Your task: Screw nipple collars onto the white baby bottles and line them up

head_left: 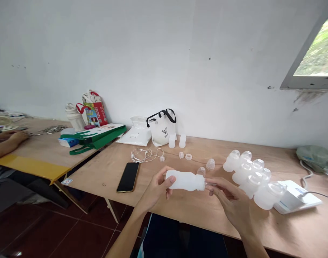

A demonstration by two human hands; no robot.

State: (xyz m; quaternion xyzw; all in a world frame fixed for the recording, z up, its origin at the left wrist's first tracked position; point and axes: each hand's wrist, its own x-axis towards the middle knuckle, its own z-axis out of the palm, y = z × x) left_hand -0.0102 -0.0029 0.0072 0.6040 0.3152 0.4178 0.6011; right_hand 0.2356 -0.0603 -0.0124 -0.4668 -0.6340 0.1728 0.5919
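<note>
A frosted white baby bottle (184,180) lies sideways in the air above the table's front edge. My left hand (162,184) is closed round its base end, thumb on top. At the neck end my right hand (224,195) pinches a small clear part (207,184) against the bottle's mouth; the fingers partly hide it, so its exact kind is unclear. Just behind the neck stands a clear dome cap (201,171), with another dome cap (210,164) farther back. A small clear piece (181,155) and a ring (189,157) lie behind the bottle.
Several capped bottles (251,172) stand in rows at right, beside a white box (291,197) with a cable. Two open bottles (182,141) stand before a white bag (163,130). A phone (128,177) and white cord (145,155) lie left. Another person's hand (20,137) rests far left.
</note>
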